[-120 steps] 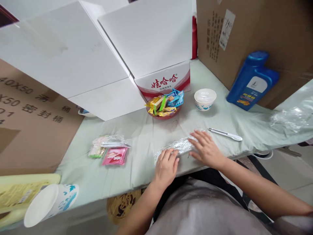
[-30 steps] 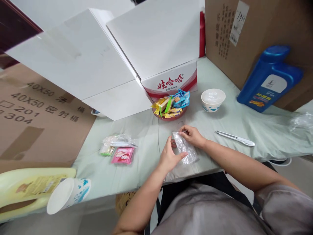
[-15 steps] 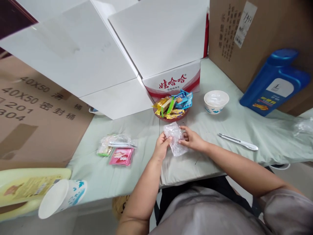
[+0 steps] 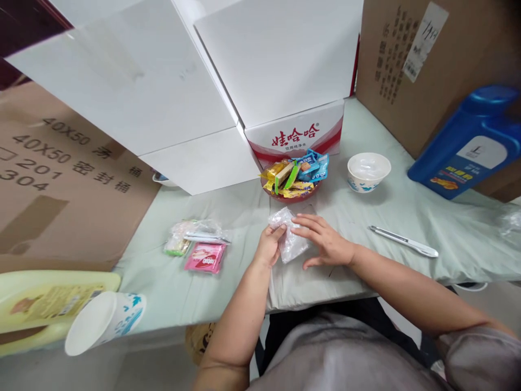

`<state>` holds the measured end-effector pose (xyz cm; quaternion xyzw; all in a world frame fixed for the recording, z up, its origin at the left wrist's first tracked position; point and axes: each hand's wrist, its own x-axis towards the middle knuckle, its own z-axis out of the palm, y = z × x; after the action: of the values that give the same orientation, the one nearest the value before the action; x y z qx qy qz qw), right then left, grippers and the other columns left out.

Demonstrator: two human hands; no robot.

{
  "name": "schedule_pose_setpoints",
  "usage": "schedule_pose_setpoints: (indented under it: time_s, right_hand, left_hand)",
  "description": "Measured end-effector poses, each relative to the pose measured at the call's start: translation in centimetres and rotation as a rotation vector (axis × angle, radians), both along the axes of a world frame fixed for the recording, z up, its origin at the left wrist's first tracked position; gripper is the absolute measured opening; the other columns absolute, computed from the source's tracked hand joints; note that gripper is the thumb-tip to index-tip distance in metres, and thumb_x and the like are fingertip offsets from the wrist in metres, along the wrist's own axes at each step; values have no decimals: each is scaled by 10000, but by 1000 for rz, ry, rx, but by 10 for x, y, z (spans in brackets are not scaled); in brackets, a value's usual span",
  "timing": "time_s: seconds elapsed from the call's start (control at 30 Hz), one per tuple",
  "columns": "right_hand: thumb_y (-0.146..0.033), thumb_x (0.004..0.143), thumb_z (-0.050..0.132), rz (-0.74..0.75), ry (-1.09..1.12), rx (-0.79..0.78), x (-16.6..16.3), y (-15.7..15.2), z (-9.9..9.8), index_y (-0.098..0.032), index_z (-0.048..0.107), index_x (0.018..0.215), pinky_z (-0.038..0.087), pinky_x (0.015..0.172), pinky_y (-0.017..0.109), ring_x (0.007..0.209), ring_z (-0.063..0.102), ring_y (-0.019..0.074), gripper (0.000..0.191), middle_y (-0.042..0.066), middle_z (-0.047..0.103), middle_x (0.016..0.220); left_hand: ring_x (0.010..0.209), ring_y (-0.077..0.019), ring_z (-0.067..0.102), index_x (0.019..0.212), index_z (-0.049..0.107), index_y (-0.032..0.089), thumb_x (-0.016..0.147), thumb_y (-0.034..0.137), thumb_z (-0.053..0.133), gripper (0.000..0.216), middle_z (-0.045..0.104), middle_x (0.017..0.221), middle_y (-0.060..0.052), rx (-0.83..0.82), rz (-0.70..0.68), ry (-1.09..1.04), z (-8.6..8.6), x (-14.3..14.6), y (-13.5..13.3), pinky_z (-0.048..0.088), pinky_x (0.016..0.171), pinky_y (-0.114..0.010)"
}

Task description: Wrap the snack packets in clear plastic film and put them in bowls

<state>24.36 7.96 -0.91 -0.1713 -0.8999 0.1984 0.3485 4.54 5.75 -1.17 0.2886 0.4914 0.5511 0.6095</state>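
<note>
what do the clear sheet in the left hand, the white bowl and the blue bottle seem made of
The clear sheet in the left hand: thin, shiny plastic, perhaps bubble wrap, going by its see-through, crinkled glints.
The white bowl: probably smooth paper, judging by its thin wall and printed blue pattern.
The blue bottle: likely moulded plastic, with soft highlights on a smooth surface.

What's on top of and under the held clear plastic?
The left hand has its thumb on the clear plastic; the right hand reaches over its right side. Whatever lies underneath on the tablecloth is covered, not visible.
</note>
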Motion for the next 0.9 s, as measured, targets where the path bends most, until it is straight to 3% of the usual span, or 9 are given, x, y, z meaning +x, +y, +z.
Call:
schedule_pose_setpoints:
  time_s: [0.07, 0.13, 0.2, 0.27, 0.57, 0.67, 0.77, 0.83, 0.9]
  right_hand:
    - [-396, 931, 553, 26, -53, 33, -3, -4, 1, -235, 585, 1258, 328, 1073, 483, 1301, 457, 271, 366, 116, 615, 1294]
    - [-306, 972, 466, 92, -64, 12, -5, -6, 0, -233, 666, 1089, 405, 982, 422, 1075, 608, 222, 242, 79, 717, 1057]
    - [-315, 976, 459, 146, -30, -47, -5, -6, -3, -210, 683, 1001, 465, 861, 354, 878, 650, 189, 248, 69, 728, 910]
    - [-355, 974, 472, 127, 3, -116, -5, -4, -7, -195, 682, 999, 483, 776, 307, 815, 652, 178, 266, 74, 720, 872]
    - [-448, 900, 586, -375, 113, -207, -7, 0, -16, -203, 657, 906, 471, 716, 302, 790, 590, 186, 255, 65, 616, 838]
    - [-459, 852, 646, -403, 182, -238, -7, 2, -18, -204, 646, 916, 483, 775, 322, 901, 586, 202, 264, 80, 586, 948]
    - [-448, 788, 713, -376, 228, -341, -8, 3, -20, -197, 615, 1052, 496, 746, 319, 920, 587, 203, 377, 100, 583, 1066]
    - [-410, 761, 738, -348, 209, -443, -9, 3, -21, -198, 598, 1110, 492, 699, 299, 817, 593, 175, 432, 72, 621, 1003]
    - [-363, 754, 738, -329, 176, -528, -9, 4, -22, -199, 623, 1070, 483, 685, 285, 746, 592, 156, 375, 36, 650, 898]
  left_hand:
    - [631, -143, 645, 871, 679, 129, 549, 374, 887, 455, 707, 737, -20, -12, -42, -2, -1, 3, -3, 481, 609, -241]
    - [622, -131, 637, 866, 681, 135, 563, 388, 879, 441, 706, 733, -15, -17, -64, -4, -2, 6, -4, 476, 599, -231]
    - [641, -131, 642, 903, 690, 145, 579, 407, 867, 453, 714, 755, -17, -15, -77, -13, -2, 7, -4, 485, 619, -234]
    - [665, -135, 651, 938, 694, 154, 581, 400, 863, 465, 725, 799, -24, -16, -92, -19, -2, 6, -4, 495, 634, -241]
    - [706, -136, 652, 923, 711, 162, 617, 369, 843, 392, 726, 840, -32, 0, -139, 25, -3, 13, -8, 493, 644, -237]
    - [721, -142, 654, 924, 719, 160, 605, 402, 856, 423, 728, 843, -36, 2, -169, 18, -1, 14, -11, 492, 653, -237]
    - [749, -172, 665, 935, 715, 142, 645, 491, 821, 466, 728, 865, -67, 25, -196, -8, 1, 13, -13, 502, 677, -271]
    - [766, -188, 668, 960, 702, 129, 668, 534, 794, 508, 724, 877, -87, 50, -237, -19, 1, 13, -14, 507, 699, -291]
    - [778, -179, 663, 986, 680, 139, 618, 458, 852, 516, 717, 886, -74, 69, -281, 1, 0, 12, -14, 508, 716, -285]
